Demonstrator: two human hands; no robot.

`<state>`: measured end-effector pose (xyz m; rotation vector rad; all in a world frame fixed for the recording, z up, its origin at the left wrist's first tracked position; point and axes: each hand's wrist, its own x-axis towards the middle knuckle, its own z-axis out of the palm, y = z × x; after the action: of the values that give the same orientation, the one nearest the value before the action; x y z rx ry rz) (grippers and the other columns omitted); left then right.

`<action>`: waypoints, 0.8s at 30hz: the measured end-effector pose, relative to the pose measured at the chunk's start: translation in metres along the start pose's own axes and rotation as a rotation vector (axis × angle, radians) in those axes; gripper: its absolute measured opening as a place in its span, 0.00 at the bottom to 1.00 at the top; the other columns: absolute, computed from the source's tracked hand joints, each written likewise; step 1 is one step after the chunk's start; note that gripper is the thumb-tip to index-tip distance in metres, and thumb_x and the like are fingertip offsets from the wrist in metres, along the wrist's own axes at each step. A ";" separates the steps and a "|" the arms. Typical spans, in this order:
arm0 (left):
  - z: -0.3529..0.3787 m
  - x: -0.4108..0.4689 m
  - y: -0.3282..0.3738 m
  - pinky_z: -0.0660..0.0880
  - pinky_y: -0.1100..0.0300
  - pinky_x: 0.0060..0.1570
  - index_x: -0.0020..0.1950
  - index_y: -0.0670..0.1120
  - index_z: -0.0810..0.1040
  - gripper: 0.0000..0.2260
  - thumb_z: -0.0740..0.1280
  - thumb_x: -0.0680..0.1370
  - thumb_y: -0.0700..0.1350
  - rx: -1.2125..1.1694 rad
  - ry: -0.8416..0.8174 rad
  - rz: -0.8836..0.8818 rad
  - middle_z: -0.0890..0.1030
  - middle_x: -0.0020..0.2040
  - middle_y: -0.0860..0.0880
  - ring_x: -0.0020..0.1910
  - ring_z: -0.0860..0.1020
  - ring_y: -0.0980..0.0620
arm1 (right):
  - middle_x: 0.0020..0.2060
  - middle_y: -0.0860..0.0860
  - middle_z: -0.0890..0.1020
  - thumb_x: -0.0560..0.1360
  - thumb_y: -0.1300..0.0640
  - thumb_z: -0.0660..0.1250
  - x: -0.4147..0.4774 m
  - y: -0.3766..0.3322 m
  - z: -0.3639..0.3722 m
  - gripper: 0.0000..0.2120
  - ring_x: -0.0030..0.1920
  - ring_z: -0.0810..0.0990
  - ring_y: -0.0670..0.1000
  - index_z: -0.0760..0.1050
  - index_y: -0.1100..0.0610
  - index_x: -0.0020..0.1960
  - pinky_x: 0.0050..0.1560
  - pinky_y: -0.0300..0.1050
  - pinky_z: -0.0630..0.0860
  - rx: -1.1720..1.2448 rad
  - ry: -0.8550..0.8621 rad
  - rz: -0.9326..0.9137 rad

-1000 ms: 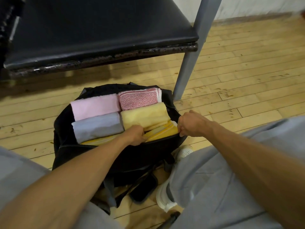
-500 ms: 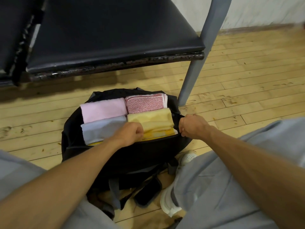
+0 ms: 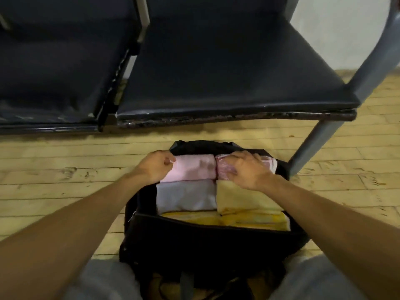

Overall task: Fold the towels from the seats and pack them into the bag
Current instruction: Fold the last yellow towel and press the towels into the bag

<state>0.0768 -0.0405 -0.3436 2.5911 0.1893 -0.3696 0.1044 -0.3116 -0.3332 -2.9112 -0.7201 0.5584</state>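
as left hand [image 3: 154, 167] pinches its end, pink towel [image 3: 191, 171] lies rightward.

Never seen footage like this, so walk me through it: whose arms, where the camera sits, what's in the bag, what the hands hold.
No machine: a person wears a head camera looking down at their own arms. A black bag stands open on the wooden floor before dark seats. Inside lie a pale pink towel, patterned pink towel, grey towel and pale yellow towel, over bright yellow cloth. The right hand rests flat on the patterned one. The left hand curls at the pale pink towel's end; whether it grips is unclear.
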 end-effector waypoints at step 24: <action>0.043 0.026 -0.107 0.76 0.53 0.37 0.42 0.42 0.78 0.13 0.75 0.65 0.49 0.666 0.167 0.244 0.76 0.45 0.43 0.40 0.75 0.45 | 0.79 0.45 0.44 0.66 0.26 0.45 0.093 -0.076 0.096 0.44 0.79 0.43 0.52 0.43 0.40 0.79 0.76 0.55 0.41 0.067 -0.192 -0.247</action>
<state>0.0705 0.0313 -0.4375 3.2524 -0.2368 -0.1359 0.1121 -0.2011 -0.4392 -2.6760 -1.0439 0.8216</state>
